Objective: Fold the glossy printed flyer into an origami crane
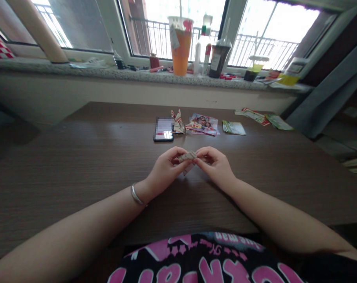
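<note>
Between my two hands, just above the dark brown table point(92, 165), is a small folded piece of printed paper point(188, 156), pale with faint markings. A pinkish corner of it hangs below the fingers. My left hand point(168, 167), with a silver bangle at its wrist, pinches the paper's left side. On the right edge, the thumb and fingertips of my right hand point(216, 165) are closed on it. Beyond the hands lie a phone point(163, 129) with a lit screen and a folded red-and-cream paper shape point(178, 124), its pointed parts sticking up.
Colourful printed sheets point(204, 124) and a green-white packet point(234, 127) lie right of the phone. More paper strips point(255, 116) rest at the far right. On the windowsill point(131, 74) stand an orange drink cup point(180, 49), a dark drink cup point(218, 59) and several bottles.
</note>
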